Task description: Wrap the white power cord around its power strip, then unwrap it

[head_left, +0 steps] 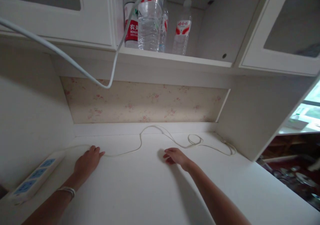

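A thin pale power cord [126,151] runs across the white countertop from a white power strip [40,171] with blue socket faces at the left. My left hand [88,161], wearing a bracelet on its wrist, is closed over the cord close to the strip. Its fingers hide that stretch of cord, which shows on both sides of the hand. Toward the middle of the counter, my right hand [175,155] hangs just above the surface, fingers loosely bent and apart, holding nothing. The cord's middle part lies a little behind it, separate from the fingers.
Right of centre, the cord forms a small loop [195,140] and a bunched end [231,146] by the side panel. Overhead, an open shelf [175,57] holds plastic bottles [150,25]. A thicker white cable [72,65] dangles in front of the cabinets. Floral wallpaper [147,100] covers the back.
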